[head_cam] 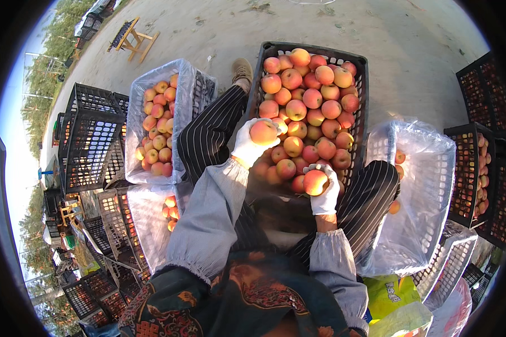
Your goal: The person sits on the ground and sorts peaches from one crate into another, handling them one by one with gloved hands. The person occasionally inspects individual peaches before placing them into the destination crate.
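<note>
A black plastic crate heaped with red and yellow apples stands between the person's knees. Over its left edge, my left hand, in a white glove, holds an apple facing up. My right hand, gloved too, is closed around another apple at the crate's near right corner. To the left, a crate lined with clear plastic carries many apples, and a second lined crate below it shows several. On the right, a lined crate has a few apples along its left side.
Black crates are stacked at far left, with more below them. Apple-filled crates stand at far right. A small wooden stool is on the concrete ground at upper left. A yellow-green bag lies at lower right.
</note>
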`<act>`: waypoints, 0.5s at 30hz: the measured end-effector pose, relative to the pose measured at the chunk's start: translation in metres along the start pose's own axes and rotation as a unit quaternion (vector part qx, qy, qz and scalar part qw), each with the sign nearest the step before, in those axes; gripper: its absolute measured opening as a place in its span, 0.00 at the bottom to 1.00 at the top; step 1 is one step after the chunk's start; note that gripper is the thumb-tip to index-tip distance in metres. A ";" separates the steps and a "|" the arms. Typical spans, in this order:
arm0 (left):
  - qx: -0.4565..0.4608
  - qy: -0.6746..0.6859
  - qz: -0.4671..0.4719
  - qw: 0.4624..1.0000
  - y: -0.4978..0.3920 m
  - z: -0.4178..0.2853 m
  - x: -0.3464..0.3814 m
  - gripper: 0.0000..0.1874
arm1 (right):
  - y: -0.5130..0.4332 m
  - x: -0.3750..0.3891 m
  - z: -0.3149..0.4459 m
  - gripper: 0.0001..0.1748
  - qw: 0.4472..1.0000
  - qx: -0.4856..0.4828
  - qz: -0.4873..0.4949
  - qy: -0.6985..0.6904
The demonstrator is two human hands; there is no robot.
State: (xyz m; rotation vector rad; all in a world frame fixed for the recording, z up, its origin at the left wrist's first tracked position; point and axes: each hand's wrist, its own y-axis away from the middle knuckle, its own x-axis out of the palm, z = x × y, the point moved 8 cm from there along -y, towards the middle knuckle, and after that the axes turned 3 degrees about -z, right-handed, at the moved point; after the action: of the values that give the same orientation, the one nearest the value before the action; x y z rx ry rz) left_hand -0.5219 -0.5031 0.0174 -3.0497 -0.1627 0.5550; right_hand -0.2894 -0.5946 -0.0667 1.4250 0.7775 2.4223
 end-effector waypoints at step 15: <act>-0.019 -0.434 0.083 0.897 -0.009 0.027 0.044 0.22 | 0.003 0.006 -0.005 0.26 0.996 0.025 0.032 0.079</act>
State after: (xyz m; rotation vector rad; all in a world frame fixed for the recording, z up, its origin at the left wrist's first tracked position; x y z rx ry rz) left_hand -0.4914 -0.4884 -0.0230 -2.6046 0.0751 1.8920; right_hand -0.2969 -0.5960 -0.0629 1.3083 0.8455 2.6067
